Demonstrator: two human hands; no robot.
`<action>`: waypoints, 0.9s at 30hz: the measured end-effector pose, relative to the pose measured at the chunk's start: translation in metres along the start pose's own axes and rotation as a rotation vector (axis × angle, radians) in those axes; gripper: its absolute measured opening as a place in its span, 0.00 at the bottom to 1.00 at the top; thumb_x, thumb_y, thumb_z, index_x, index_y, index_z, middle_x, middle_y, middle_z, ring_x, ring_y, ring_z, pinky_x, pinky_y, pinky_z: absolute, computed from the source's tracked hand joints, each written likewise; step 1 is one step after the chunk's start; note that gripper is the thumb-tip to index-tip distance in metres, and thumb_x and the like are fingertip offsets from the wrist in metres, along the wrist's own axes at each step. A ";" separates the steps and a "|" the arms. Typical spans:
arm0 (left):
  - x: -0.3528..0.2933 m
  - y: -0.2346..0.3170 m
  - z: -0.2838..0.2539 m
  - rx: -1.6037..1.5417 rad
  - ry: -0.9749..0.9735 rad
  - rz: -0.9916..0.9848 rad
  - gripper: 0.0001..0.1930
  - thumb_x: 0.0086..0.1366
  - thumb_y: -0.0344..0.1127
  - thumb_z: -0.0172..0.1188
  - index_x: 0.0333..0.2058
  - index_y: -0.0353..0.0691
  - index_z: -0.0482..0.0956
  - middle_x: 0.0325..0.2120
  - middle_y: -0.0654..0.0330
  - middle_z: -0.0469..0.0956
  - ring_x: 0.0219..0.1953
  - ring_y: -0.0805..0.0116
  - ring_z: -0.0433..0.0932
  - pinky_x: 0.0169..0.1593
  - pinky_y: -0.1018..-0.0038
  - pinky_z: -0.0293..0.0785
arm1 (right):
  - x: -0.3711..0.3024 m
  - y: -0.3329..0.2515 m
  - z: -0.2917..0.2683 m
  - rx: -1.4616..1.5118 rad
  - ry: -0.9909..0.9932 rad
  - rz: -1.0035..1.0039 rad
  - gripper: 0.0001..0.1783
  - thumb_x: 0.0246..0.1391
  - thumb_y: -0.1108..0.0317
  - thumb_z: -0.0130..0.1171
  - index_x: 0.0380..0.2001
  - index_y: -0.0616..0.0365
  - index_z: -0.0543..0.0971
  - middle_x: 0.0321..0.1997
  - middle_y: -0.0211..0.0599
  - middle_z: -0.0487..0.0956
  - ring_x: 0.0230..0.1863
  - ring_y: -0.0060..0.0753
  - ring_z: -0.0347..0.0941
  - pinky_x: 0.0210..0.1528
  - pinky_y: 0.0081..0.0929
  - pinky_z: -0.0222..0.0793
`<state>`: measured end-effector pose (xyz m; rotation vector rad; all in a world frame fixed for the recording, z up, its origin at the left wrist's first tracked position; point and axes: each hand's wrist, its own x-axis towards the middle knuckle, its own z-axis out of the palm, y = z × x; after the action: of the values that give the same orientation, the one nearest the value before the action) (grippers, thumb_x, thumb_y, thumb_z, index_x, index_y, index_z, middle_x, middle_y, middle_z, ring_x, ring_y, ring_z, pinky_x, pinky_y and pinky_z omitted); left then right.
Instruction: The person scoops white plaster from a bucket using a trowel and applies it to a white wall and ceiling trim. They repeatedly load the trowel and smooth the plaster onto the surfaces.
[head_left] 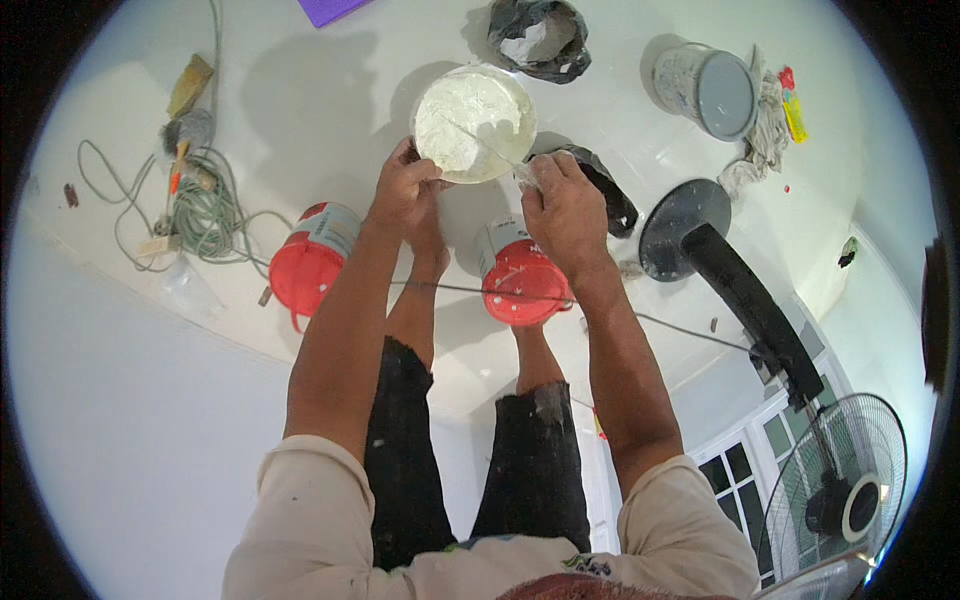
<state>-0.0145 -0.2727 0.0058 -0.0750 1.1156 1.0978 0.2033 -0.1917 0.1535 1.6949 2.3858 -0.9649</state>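
My left hand (403, 188) grips the near rim of a round tub (474, 122) filled with white paste, holding it up above the floor. My right hand (563, 208) is closed on the handle of a thin flat blade (487, 146) that reaches across the paste surface. Both forearms rise from the lower edge of the view, over my legs in dark trousers. Under my hands stands a red-lidded bucket (520, 275), partly hidden by my right wrist.
A second red bucket (312, 258) lies to the left, near a coiled green cord (205, 215). A grey-lidded pail (708, 88) and rags sit at the upper right, crumpled black bags (540, 35) at top, and a standing fan (835, 485) at right.
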 end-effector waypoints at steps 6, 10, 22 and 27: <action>-0.122 0.081 0.080 -0.250 -0.176 -0.019 0.42 0.56 0.18 0.56 0.70 0.38 0.54 0.63 0.47 0.69 0.64 0.45 0.75 0.65 0.41 0.78 | -0.063 -0.076 -0.111 -0.154 -0.044 -0.073 0.13 0.55 0.71 0.66 0.45 0.58 0.82 0.45 0.44 0.80 0.46 0.52 0.82 0.45 0.49 0.80; -0.205 0.121 0.123 -0.201 -0.215 0.060 0.42 0.55 0.18 0.56 0.70 0.41 0.56 0.65 0.48 0.67 0.65 0.45 0.74 0.67 0.39 0.76 | -0.125 -0.125 -0.191 -0.176 0.012 -0.125 0.13 0.54 0.71 0.66 0.43 0.57 0.82 0.44 0.41 0.80 0.44 0.51 0.82 0.44 0.48 0.80; -0.462 0.156 0.248 -0.089 -0.397 0.299 0.42 0.58 0.19 0.57 0.70 0.36 0.50 0.65 0.43 0.66 0.68 0.45 0.72 0.65 0.38 0.77 | -0.359 -0.232 -0.372 -0.358 0.333 -0.220 0.11 0.52 0.75 0.67 0.40 0.56 0.81 0.40 0.39 0.78 0.41 0.46 0.81 0.40 0.43 0.79; -0.554 0.145 0.293 -0.123 -0.431 0.270 0.39 0.55 0.13 0.54 0.66 0.36 0.52 0.60 0.43 0.68 0.65 0.46 0.75 0.61 0.41 0.82 | -0.442 -0.255 -0.408 -0.367 0.481 -0.204 0.10 0.51 0.73 0.65 0.39 0.56 0.81 0.38 0.41 0.77 0.40 0.47 0.81 0.38 0.43 0.79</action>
<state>0.0743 -0.4089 0.6284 0.2132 0.6818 1.3464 0.2769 -0.3995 0.7682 1.7069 2.8398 -0.1019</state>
